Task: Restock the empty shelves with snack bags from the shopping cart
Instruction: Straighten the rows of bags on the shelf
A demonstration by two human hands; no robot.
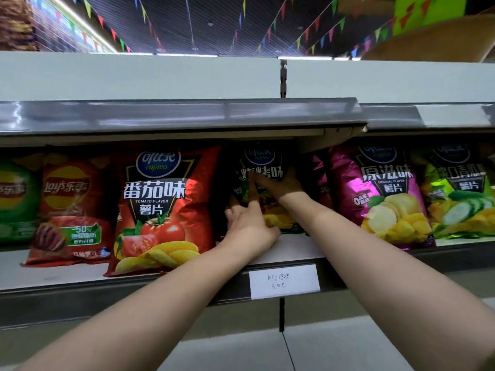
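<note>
Centre frame, past the price tag [284, 281]: our left hand [247, 227] presses straight fingers low on the dark snack bag [280, 219] standing on the shelf [297, 250]. Our right hand [282, 186] sits higher on it, shadowed and blurred; we can't read its grip. The upper shelf [187, 113] cuts off the bag's top.

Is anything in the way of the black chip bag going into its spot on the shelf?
Nothing visible is. The left hand and right hand are both on the black bag, which stands on the shelf in the gap between the red bag and the purple bag. What lies behind it is hidden.
</note>
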